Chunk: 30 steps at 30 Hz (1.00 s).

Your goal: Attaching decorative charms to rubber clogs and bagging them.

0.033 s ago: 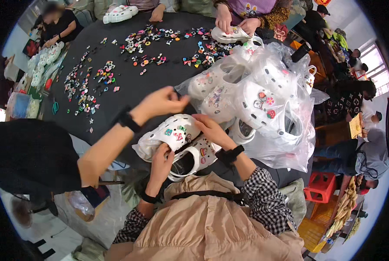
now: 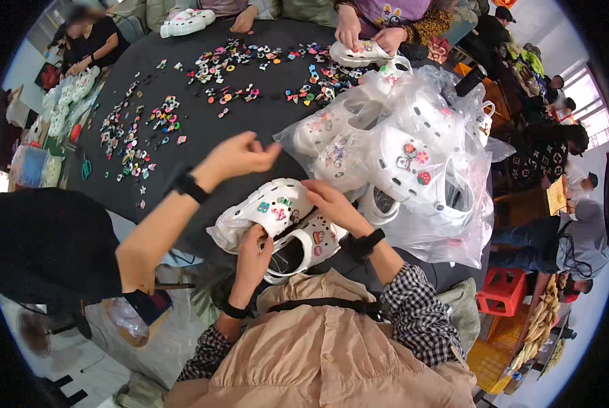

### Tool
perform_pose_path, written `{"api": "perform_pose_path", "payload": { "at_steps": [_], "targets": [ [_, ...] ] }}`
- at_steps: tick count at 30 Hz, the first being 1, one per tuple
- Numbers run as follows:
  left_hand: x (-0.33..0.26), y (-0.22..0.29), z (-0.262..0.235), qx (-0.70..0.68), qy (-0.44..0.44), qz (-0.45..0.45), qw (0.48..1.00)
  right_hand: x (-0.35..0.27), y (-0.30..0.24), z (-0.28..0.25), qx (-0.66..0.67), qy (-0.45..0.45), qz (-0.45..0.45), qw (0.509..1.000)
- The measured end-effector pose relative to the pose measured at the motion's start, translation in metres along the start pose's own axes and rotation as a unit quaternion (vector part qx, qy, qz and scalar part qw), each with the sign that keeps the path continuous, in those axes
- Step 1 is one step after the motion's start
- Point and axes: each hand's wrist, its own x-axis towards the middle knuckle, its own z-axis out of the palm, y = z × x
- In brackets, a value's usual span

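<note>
A white clog (image 2: 267, 209) with colourful charms on its upper lies in front of me, partly wrapped in clear plastic. My left hand (image 2: 253, 258) grips the edge of its opening, some fingers hidden inside. With its fingers closed on the toe end, my right hand (image 2: 335, 207) steadies the same clog. A second white clog (image 2: 318, 246), also with charms, lies just nearer to me, partly under the first. Above the held clog hovers a co-worker's hand (image 2: 240, 160), reaching in from the left with curled fingers and a dark wristband; it seems to hold nothing.
A heap of bagged white clogs (image 2: 413, 156) stands to the right on the black table (image 2: 202, 136). Many small charms (image 2: 127, 139) are scattered beyond. Across the table, another person's hands (image 2: 366, 37) work on a clog. A red stool (image 2: 500, 292) stands at the right.
The co-worker's hand has drawn back a little to the left, away from the bagged clogs. My hands and the clogs stay put.
</note>
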Motion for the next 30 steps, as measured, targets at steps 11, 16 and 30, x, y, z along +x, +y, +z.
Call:
{"api": "perform_pose_path", "payload": {
  "at_steps": [11,16,30],
  "targets": [
    [-0.002,0.024,-0.005,0.047,0.025,-0.029,0.998,-0.099,0.016,-0.037,-0.002,0.053,0.02,0.998],
    [0.003,0.024,-0.009,0.13,0.027,0.034,0.991,-0.117,0.054,-0.024,-0.123,0.079,0.11,0.983],
    [0.011,0.006,-0.013,0.141,0.019,0.042,0.989,-0.096,0.063,0.026,0.227,-0.041,0.229,0.946]
  ]
}}
